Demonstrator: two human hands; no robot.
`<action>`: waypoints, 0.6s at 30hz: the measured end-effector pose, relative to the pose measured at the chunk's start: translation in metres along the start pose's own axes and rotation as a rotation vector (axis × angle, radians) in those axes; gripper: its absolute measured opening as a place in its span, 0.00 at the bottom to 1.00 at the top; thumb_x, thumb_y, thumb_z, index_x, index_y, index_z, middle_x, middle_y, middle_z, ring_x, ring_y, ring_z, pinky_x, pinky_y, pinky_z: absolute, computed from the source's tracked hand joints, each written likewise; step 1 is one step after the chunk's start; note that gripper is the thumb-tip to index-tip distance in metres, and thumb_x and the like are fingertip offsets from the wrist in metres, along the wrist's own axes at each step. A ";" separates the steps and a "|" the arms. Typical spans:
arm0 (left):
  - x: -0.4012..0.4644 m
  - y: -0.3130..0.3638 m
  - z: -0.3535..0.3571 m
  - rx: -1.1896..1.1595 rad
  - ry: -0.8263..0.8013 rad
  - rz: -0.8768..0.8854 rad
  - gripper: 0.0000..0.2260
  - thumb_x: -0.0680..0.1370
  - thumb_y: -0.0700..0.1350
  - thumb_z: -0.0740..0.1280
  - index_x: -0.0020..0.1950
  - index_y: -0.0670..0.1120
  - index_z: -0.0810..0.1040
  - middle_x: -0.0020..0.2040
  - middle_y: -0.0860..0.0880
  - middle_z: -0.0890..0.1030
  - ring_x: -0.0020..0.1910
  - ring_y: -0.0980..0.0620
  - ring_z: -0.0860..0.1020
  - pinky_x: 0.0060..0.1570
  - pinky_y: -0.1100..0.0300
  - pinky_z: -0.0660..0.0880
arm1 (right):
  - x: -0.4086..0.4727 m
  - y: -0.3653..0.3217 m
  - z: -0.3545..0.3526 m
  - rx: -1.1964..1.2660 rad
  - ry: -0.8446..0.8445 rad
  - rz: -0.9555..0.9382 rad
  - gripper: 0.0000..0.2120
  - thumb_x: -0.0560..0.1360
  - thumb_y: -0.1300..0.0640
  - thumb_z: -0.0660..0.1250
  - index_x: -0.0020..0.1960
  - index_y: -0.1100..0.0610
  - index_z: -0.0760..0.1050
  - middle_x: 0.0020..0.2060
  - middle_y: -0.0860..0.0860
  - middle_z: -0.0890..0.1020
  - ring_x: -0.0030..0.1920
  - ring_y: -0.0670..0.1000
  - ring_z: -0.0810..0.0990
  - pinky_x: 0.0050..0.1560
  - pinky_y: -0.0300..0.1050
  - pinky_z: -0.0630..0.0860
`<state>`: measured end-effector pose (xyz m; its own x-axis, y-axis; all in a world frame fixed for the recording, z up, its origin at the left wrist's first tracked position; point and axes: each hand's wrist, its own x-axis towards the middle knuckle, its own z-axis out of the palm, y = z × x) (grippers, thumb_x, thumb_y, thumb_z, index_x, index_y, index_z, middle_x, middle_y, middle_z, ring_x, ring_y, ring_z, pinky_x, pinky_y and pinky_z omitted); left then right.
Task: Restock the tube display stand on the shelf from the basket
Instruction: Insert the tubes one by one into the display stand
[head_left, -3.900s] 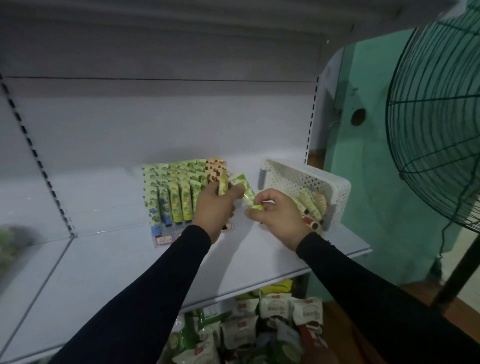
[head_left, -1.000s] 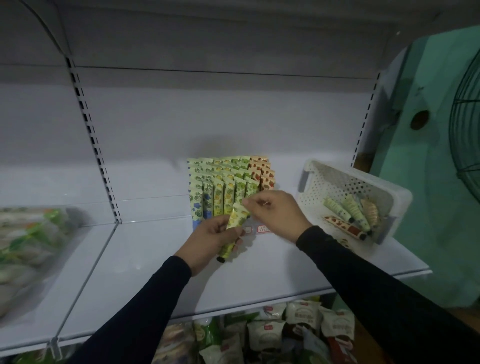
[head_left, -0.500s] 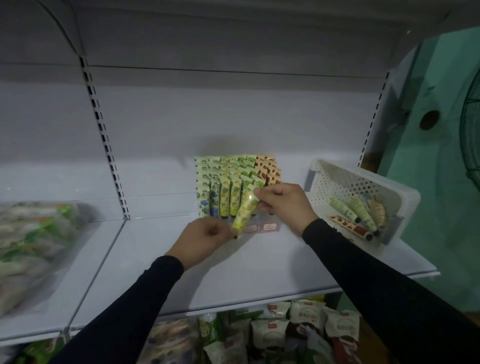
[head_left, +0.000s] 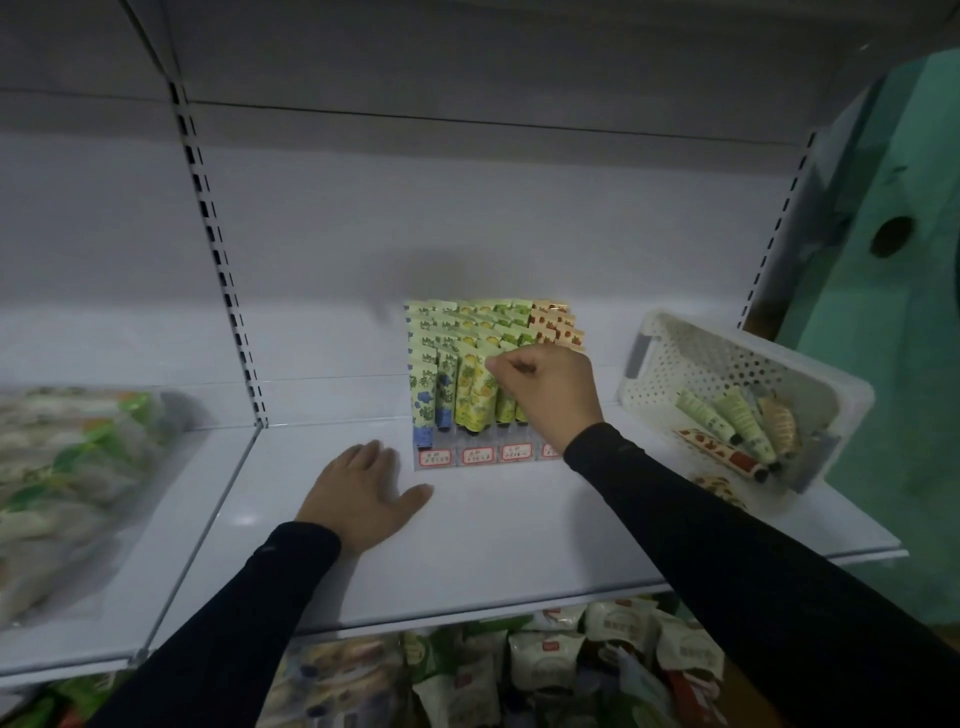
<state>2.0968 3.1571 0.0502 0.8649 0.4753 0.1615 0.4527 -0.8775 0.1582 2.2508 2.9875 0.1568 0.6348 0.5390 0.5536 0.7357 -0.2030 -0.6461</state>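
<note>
The white shelf (head_left: 519, 525) carries all the task items; its slotted uprights stand to the left and right of the bay. On the neighbouring shelf board to the left lie blurred clear bags of goods (head_left: 67, 483). Packaged goods (head_left: 545, 670) fill the level below the front edge.

The white perforated basket (head_left: 737, 374) sits at the right end of the shelf, tilted with its open side toward the viewer. Inside lie pale green tubes (head_left: 727, 418), a tan tube (head_left: 779, 423) and a red-patterned tube (head_left: 722, 453). Another patterned tube (head_left: 722, 488) lies on the shelf just in front of the basket.

The tube display stand (head_left: 467, 457) stands toward the back edge of the shelf, near its middle, with red-framed labels along its front. Its rows hold green, yellow and orange tubes, caps down.

The right hand (head_left: 550, 395) is at the front row of the stand, fingers curled together, pinching the top of a yellow-green tube (head_left: 483, 402) that stands in that row.

The left hand (head_left: 363, 493) rests palm down on the shelf, just left of the stand, fingers straight and slightly spread, holding nothing.
</note>
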 end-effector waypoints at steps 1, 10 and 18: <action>0.000 0.000 0.001 0.006 -0.003 0.002 0.32 0.73 0.73 0.46 0.54 0.48 0.71 0.58 0.49 0.73 0.62 0.48 0.70 0.63 0.54 0.65 | 0.001 0.001 0.003 -0.014 -0.002 -0.004 0.11 0.76 0.52 0.69 0.42 0.58 0.84 0.36 0.47 0.84 0.37 0.42 0.79 0.38 0.22 0.67; -0.003 0.001 0.002 -0.002 0.023 0.000 0.38 0.71 0.74 0.45 0.62 0.46 0.72 0.67 0.46 0.72 0.68 0.48 0.66 0.67 0.55 0.61 | 0.004 0.006 0.017 -0.070 -0.060 -0.016 0.14 0.76 0.52 0.69 0.35 0.57 0.80 0.32 0.49 0.82 0.37 0.48 0.81 0.41 0.38 0.74; -0.001 -0.001 0.005 -0.004 0.045 0.017 0.32 0.73 0.72 0.49 0.59 0.47 0.72 0.65 0.46 0.72 0.66 0.48 0.67 0.67 0.55 0.63 | 0.009 -0.001 0.022 -0.102 -0.071 -0.007 0.12 0.76 0.51 0.69 0.40 0.58 0.83 0.34 0.46 0.81 0.34 0.41 0.76 0.40 0.30 0.69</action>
<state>2.0965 3.1569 0.0453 0.8616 0.4630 0.2079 0.4374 -0.8852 0.1588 2.2508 3.0106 0.1504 0.6141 0.5968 0.5165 0.7623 -0.2790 -0.5840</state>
